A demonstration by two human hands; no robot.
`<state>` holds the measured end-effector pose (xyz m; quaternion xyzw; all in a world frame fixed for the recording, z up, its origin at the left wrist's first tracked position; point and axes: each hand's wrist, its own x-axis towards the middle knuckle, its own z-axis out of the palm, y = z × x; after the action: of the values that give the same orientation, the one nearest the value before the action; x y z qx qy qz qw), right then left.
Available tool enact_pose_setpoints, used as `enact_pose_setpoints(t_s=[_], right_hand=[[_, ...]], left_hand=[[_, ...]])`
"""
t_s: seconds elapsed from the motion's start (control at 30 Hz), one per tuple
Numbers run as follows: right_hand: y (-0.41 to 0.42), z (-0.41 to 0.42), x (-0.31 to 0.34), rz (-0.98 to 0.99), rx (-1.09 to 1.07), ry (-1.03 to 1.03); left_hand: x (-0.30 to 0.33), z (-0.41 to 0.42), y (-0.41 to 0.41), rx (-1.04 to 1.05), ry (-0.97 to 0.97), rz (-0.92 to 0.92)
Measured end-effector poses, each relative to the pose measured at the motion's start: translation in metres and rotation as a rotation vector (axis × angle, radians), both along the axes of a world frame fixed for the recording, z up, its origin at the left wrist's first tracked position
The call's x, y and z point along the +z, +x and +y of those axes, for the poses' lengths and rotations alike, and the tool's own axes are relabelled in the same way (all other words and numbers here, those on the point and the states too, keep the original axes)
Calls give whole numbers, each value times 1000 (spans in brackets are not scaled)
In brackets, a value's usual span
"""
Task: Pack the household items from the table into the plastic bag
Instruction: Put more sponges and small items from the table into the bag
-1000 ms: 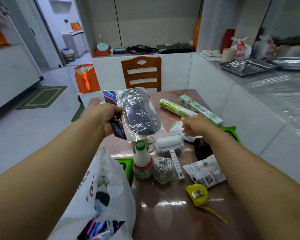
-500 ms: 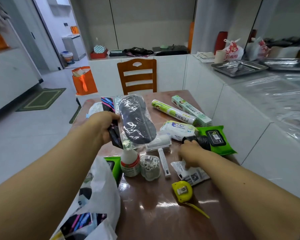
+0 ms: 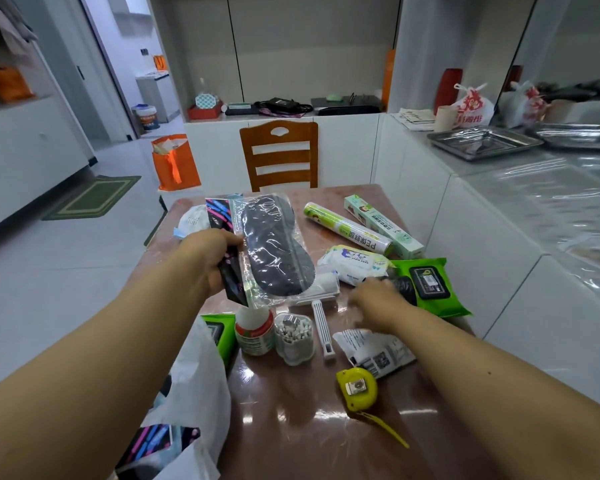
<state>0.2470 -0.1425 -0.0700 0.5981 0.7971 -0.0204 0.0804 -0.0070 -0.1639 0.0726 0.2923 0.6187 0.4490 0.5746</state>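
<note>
My left hand (image 3: pixel 212 258) is raised over the brown table (image 3: pixel 291 420), shut on a clear packet with a dark eye mask (image 3: pixel 274 251) and a dark colourful packet (image 3: pixel 228 271). My right hand (image 3: pixel 378 301) is blurred, low on the table, its fingers against a black roll (image 3: pixel 405 288) beside a green wipes pack (image 3: pixel 428 282); its grip is unclear. The white plastic bag (image 3: pixel 201 393) stands open at the table's near left, with a colourful packet (image 3: pixel 153 441) inside.
On the table lie a lint roller (image 3: pixel 321 327), cotton swab jar (image 3: pixel 293 337), white bottle (image 3: pixel 253 330), yellow tape measure (image 3: pixel 357 388), white sachet (image 3: pixel 374 351), white wipes pack (image 3: pixel 354 261), film roll (image 3: pixel 347 230) and box (image 3: pixel 381 223). A wooden chair (image 3: pixel 279 154) stands behind; a white counter (image 3: pixel 499 216) runs along the right.
My right hand dropped from the far items down to the black roll and stays there. My left hand keeps the packets raised, almost still.
</note>
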Motion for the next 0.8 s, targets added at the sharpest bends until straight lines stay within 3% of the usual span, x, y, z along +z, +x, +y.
enact_pose_setpoints(t_s=[0.07,0.13,0.3,0.53,0.8], right_hand=[[13,9,3,43,-173,84],[23,14,2,30,-312,-11],[29,26,-7,26,-412,-74],[32,40,0,-50,-313,-67],[47,46,1,296,-354,31]], left_hand=[[-1,0,1,16,2,-3],[-1,0,4,25,3,-7],[-4,-1,11,43,0,-30],[-8,-2,19,59,29,-33],[-17,4,21,55,8,-11]])
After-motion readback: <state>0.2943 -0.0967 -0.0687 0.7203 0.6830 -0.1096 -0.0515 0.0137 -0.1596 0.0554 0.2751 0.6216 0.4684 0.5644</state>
